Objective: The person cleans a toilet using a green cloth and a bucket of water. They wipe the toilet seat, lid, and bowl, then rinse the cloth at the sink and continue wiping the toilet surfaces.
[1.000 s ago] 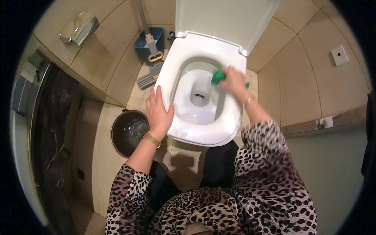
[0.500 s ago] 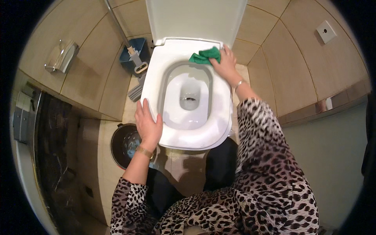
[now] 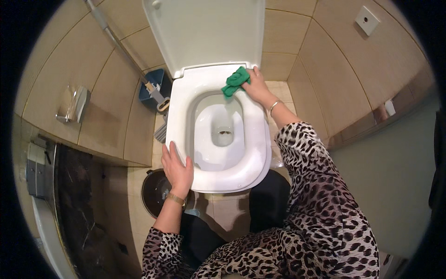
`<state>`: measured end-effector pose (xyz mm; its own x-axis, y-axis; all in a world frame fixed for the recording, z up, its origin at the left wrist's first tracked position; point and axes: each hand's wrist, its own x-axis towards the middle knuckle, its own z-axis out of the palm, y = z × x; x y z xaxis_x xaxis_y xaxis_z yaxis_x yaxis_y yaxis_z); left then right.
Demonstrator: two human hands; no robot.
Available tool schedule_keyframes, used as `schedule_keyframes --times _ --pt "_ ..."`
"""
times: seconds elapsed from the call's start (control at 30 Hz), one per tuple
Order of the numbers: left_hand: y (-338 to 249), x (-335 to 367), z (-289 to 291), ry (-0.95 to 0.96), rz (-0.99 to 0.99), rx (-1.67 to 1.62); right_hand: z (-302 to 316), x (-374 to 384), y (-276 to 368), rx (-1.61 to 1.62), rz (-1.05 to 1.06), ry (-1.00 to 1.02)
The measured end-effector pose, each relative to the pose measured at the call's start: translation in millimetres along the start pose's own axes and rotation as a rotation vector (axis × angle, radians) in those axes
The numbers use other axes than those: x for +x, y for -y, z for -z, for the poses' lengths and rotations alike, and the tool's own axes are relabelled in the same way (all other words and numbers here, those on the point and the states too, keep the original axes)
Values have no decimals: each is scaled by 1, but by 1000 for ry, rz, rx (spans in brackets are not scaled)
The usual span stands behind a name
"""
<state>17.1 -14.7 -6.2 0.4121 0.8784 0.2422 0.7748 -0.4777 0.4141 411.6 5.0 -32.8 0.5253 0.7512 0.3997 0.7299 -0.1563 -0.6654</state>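
Observation:
A white toilet seat (image 3: 248, 169) lies lowered on the toilet bowl (image 3: 204, 149), with the lid (image 3: 209, 35) raised behind it. My right hand (image 3: 258, 87) grips a bunched green cloth (image 3: 236, 80) at the seat's back right, close to the hinge. Part of the cloth hangs over the inner edge of the opening. Against the seat's front left edge rests my left hand (image 3: 177, 171), fingers stretched out and thumb apart, holding nothing. Water stands in the bottom of the bowl.
Left of the toilet, a squeeze mop (image 3: 160, 100) leans in a blue bin (image 3: 158, 83). A dark bucket (image 3: 153, 193) stands by my left forearm. Tiled walls rise close on both sides, with a paper holder (image 3: 74, 107) at left and a small white wall plate (image 3: 367, 21) at right.
My right hand has shifted the green cloth slightly, and the cloth is now more bunched and reaches the opening's edge. My left hand stays on the seat's edge. The whole view has tilted.

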Motion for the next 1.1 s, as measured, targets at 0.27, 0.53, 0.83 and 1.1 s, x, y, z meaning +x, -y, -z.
schedule_keyframes --times 0.27,0.53,0.83,1.1 --pt "8 -3 9 -15 4 53 24 -138 63 106 2 169" --pt "7 -3 1 -20 -41 53 14 -28 27 91 -132 56" --pt "5 -9 9 0 10 92 16 -122 52 -61 -23 195" --pt "14 -3 7 -73 59 -113 -87 31 74 -441 231 10"
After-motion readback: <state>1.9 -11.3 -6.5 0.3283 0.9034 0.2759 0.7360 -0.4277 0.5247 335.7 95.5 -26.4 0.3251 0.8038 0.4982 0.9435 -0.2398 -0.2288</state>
